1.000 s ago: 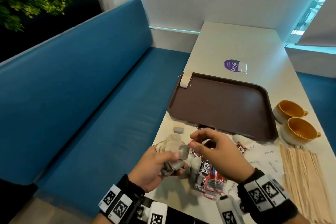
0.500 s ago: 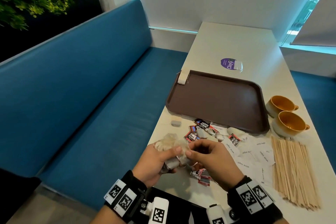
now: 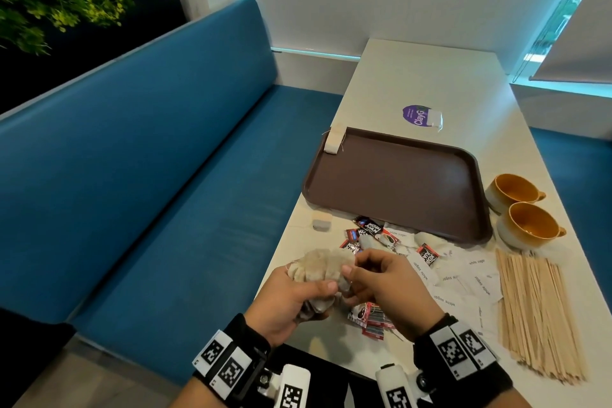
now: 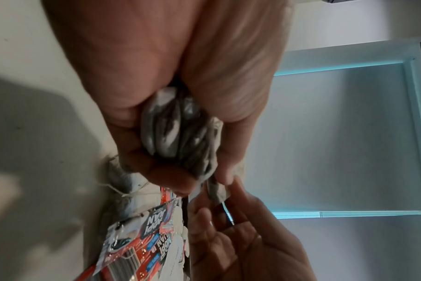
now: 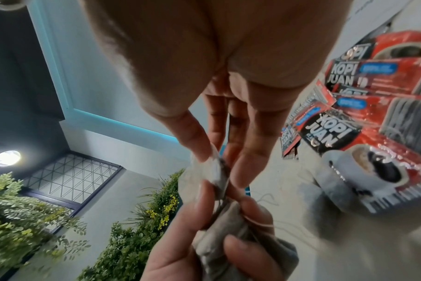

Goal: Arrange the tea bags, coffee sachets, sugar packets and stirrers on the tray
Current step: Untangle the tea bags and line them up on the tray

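Note:
My left hand [image 3: 298, 295] grips a bunch of grey-beige tea bags [image 3: 316, 267] above the table's near left edge; the left wrist view shows the tea bags [image 4: 180, 133] packed in its curled fingers. My right hand [image 3: 371, 278] pinches one tea bag [image 5: 215, 171] at the edge of that bunch with thumb and fingertips. The brown tray [image 3: 397, 182] lies beyond, with one tea bag [image 3: 333, 141] leaning on its far left corner. Red coffee sachets [image 3: 371, 320], white sugar packets [image 3: 463, 278] and wooden stirrers [image 3: 539, 315] lie on the table.
Two orange-lined cups [image 3: 526, 225] stand right of the tray. One tea bag [image 3: 322, 221] lies near the table's left edge, another [image 3: 434, 117] on a purple sticker behind the tray. A blue bench [image 3: 165, 175] runs along the left.
My right hand moved left onto the bunch and now pinches a tea bag there. The left hand stays closed round the bunch; the view has tilted slightly.

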The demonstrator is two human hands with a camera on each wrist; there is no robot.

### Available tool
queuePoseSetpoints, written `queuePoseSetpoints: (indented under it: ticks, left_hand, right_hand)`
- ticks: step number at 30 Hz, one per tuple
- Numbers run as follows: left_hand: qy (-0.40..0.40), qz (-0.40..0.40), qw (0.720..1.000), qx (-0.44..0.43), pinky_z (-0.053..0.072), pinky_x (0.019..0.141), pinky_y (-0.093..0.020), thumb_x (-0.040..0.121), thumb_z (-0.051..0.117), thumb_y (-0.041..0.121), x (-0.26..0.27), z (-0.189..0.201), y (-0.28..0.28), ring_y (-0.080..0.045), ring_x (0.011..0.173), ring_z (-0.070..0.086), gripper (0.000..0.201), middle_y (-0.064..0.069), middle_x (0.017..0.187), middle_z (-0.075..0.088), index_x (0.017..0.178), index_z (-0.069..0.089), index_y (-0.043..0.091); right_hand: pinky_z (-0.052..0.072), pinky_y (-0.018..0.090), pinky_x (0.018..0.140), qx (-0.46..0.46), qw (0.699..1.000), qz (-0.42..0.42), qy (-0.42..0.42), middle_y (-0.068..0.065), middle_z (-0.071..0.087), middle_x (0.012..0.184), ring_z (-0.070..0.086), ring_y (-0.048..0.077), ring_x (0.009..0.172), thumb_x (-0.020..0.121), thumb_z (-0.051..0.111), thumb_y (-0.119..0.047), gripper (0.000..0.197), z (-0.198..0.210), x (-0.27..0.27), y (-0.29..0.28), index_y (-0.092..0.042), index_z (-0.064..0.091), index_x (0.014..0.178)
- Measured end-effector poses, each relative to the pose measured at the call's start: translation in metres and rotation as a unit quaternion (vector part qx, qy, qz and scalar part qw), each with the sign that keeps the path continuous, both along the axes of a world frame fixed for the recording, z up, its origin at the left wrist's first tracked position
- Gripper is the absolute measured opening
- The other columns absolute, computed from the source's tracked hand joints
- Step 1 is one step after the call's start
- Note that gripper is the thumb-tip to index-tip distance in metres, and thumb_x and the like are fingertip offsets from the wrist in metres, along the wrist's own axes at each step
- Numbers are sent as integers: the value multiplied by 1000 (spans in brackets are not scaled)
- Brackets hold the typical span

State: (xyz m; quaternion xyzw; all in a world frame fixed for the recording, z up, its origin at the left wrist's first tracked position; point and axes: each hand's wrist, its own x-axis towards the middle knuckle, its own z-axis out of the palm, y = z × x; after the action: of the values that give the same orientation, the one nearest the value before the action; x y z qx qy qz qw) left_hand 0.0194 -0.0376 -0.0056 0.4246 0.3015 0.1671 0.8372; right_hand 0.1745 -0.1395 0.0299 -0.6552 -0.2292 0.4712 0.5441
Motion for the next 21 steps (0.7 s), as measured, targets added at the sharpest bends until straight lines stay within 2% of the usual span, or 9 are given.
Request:
queuePoseSetpoints:
  ticks: [3, 6, 9, 12, 13, 15, 17, 19, 21]
  left_hand:
    - [8, 18, 1000, 8, 52, 56, -26, 78, 77, -7, 1, -1, 2, -19, 69, 68, 36, -16, 91, 72, 113, 72, -2]
    - [28, 19, 999, 14, 50, 57, -28, 71, 80, -1, 1, -3, 7, -21, 67, 64, 35, -18, 87, 68, 105, 74, 0]
    - [28, 23, 999, 6, 47, 58, -28, 73, 82, 2, 4, -3, 10, -21, 65, 61, 37, -21, 91, 67, 109, 72, -2]
    - [17, 43, 998, -32, 50, 54, -24, 88, 70, 4, 6, -1, 14, -18, 58, 65, 32, -16, 80, 70, 114, 66, -14]
    - [28, 54, 997, -48, 53, 54, -26, 89, 68, 8, 7, -1, 17, -21, 61, 67, 32, -15, 78, 71, 111, 66, -15]
    - [53, 79, 993, -76, 57, 58, -32, 87, 70, 14, 8, -3, 24, -29, 71, 69, 28, -16, 88, 73, 106, 70, -7]
    - [68, 99, 989, -90, 54, 58, -34, 88, 70, 14, 8, -8, 32, -33, 74, 68, 24, -18, 95, 73, 103, 72, -4]
    - [87, 111, 986, -87, 50, 59, -34, 90, 69, 14, 9, -14, 39, -33, 74, 67, 21, -20, 92, 71, 100, 71, -5]
    - [96, 125, 984, -80, 52, 60, -34, 92, 67, 13, 11, -19, 45, -31, 71, 67, 24, -21, 87, 70, 102, 70, -8]
  right_hand:
    - [58, 35, 59, -1, 1000, 1, -22, 18, 71, 79, 64, 23, 64, 91, 74, -12, 12, 2, 0, 2, 0, 72, 94]
    - [51, 28, 50, 12, 999, -2, -50, 6, 72, 77, 63, 19, 60, 91, 75, -18, 11, 5, 1, 6, -8, 76, 95]
    - [49, 27, 49, 8, 998, 13, -67, 8, 71, 73, 63, 18, 57, 90, 75, -17, 14, 5, 6, 13, -4, 75, 95]
    - [53, 31, 51, 11, 998, 13, -66, 14, 68, 73, 64, 22, 58, 90, 74, -9, 13, 6, 15, 23, 3, 72, 95]
    - [54, 32, 52, 16, 998, 13, -65, 16, 68, 73, 65, 24, 59, 90, 74, -6, 13, 7, 19, 27, 5, 71, 95]
    - [57, 32, 53, 19, 998, 16, -66, 22, 67, 75, 66, 27, 61, 89, 73, -2, 12, 11, 31, 35, 7, 69, 96]
    - [60, 32, 53, 18, 997, 15, -79, 31, 68, 79, 68, 29, 62, 88, 73, 0, 11, 15, 44, 46, 7, 69, 96]
    - [61, 33, 55, 18, 994, 10, -103, 33, 70, 83, 69, 30, 63, 87, 75, -1, 10, 20, 61, 60, 4, 70, 94]
    - [63, 34, 57, 18, 992, 14, -125, 28, 72, 81, 70, 29, 64, 87, 77, -4, 11, 23, 79, 78, 2, 71, 94]
